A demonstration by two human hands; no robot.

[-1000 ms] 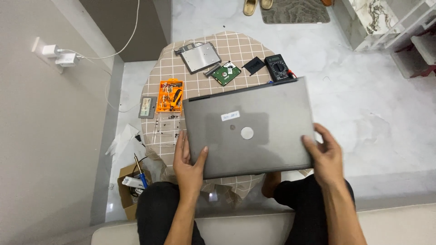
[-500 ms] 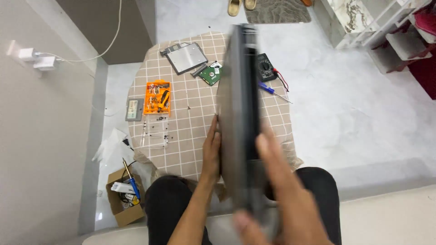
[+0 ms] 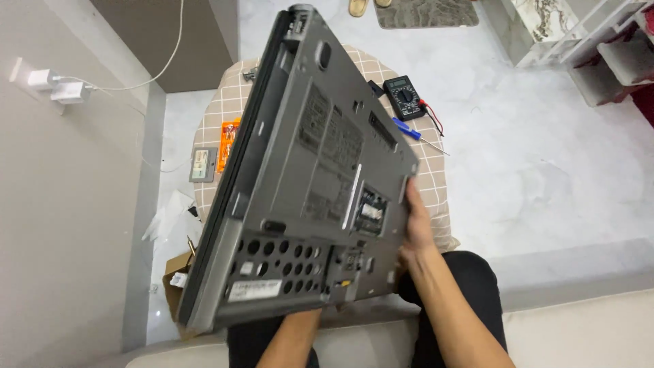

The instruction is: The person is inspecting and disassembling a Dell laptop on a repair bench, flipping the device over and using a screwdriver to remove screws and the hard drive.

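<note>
A grey laptop (image 3: 306,184), underside up and tilted, is being held above the checked surface (image 3: 429,163). The right hand (image 3: 415,228) is being clamped on its edge; the left hand's grip is hidden beneath it.

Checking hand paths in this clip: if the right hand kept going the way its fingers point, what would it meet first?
The right hand already presses the grey laptop's edge; sliding on past it, it would probably reach the blue screwdriver on the checked tablecloth, though depth is unclear.

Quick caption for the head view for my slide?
Both hands tilt a grey laptop underside-up over a checked table; the right hand grips its edge, with a multimeter behind.
</note>
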